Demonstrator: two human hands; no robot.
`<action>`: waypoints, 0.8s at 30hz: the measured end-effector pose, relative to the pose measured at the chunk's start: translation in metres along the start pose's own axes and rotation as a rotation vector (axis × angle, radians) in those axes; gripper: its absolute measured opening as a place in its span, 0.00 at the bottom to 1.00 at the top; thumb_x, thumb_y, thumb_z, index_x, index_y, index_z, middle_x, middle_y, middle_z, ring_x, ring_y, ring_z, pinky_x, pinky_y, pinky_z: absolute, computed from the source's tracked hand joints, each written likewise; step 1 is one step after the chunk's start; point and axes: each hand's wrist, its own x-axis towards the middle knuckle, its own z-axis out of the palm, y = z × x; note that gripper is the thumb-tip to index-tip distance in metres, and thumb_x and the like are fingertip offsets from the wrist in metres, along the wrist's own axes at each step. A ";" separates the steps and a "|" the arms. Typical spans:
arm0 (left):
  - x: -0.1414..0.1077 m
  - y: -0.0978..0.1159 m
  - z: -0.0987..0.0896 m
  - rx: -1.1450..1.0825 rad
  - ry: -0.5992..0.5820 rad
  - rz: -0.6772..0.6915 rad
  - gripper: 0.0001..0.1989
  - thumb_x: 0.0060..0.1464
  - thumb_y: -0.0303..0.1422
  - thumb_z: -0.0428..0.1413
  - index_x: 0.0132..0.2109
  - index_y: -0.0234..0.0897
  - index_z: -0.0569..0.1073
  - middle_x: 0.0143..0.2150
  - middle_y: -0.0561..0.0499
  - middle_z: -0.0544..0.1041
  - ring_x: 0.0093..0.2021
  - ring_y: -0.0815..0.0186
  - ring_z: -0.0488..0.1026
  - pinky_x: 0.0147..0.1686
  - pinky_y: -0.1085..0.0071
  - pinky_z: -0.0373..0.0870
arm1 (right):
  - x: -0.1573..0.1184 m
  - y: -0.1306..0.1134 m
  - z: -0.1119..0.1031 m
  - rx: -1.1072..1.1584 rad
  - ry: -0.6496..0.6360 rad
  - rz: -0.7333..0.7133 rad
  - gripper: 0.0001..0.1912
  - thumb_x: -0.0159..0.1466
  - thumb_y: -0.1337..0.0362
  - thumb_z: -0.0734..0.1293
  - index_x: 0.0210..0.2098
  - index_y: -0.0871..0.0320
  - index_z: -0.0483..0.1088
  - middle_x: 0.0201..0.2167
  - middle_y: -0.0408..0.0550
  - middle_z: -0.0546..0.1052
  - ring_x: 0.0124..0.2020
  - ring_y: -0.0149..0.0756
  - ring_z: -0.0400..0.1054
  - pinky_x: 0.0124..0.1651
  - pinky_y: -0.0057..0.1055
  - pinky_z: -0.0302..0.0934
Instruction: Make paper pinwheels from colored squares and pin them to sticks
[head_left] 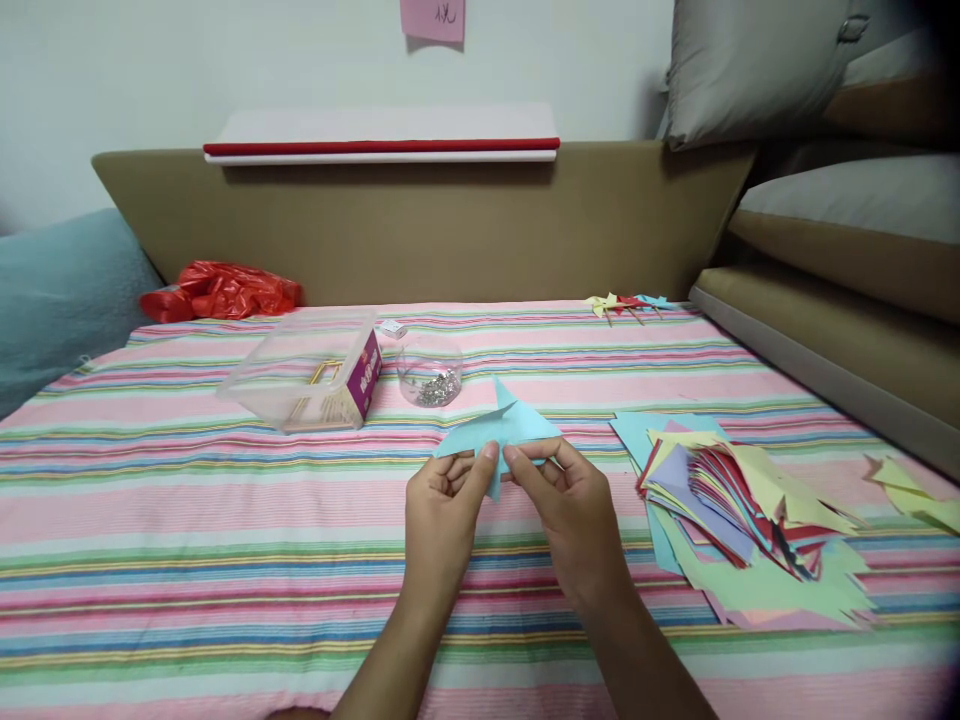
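A light blue paper (499,428), folded with pointed corners, is held up over the striped cloth in front of me. My left hand (450,500) pinches its lower left part, thumb on top and fingers curled behind. My right hand (574,500) pinches the lower right part the same way, and the two thumb tips almost meet at the middle of the paper. One point of the paper sticks up at the top and another hangs down between the thumbs. The fingertips behind the paper are partly hidden.
A round clear dish (430,372) with small metal pieces and a plastic box (300,375) stand beyond my hands. Coloured papers (742,510) lie in a pile at right. Small pinwheels (630,305) lie at the back; a red bag (225,290) is back left.
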 end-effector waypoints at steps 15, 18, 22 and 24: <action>0.001 -0.002 0.001 0.015 0.029 0.030 0.13 0.55 0.39 0.66 0.33 0.34 0.75 0.29 0.53 0.77 0.30 0.71 0.71 0.30 0.78 0.67 | -0.002 0.008 0.006 -0.002 0.036 -0.053 0.14 0.56 0.56 0.76 0.32 0.56 0.71 0.27 0.43 0.77 0.31 0.35 0.74 0.36 0.31 0.68; 0.001 0.000 0.000 0.030 0.046 0.048 0.12 0.55 0.39 0.65 0.34 0.34 0.75 0.29 0.53 0.76 0.31 0.71 0.71 0.31 0.77 0.67 | -0.001 0.003 0.006 0.001 0.062 -0.089 0.17 0.56 0.57 0.77 0.37 0.54 0.67 0.32 0.43 0.77 0.34 0.36 0.75 0.39 0.32 0.69; 0.005 0.003 -0.006 0.073 0.000 0.067 0.14 0.55 0.40 0.65 0.31 0.35 0.72 0.28 0.55 0.73 0.30 0.71 0.68 0.30 0.76 0.66 | 0.003 -0.014 -0.003 -0.010 0.189 -0.197 0.27 0.55 0.55 0.77 0.48 0.50 0.63 0.49 0.48 0.75 0.43 0.36 0.73 0.42 0.32 0.68; 0.006 0.004 -0.009 0.120 -0.087 0.061 0.16 0.56 0.41 0.64 0.30 0.36 0.70 0.27 0.55 0.71 0.29 0.71 0.67 0.30 0.75 0.65 | 0.006 -0.023 -0.012 -0.034 0.075 -0.088 0.26 0.56 0.51 0.75 0.49 0.52 0.67 0.47 0.50 0.77 0.43 0.39 0.73 0.42 0.34 0.68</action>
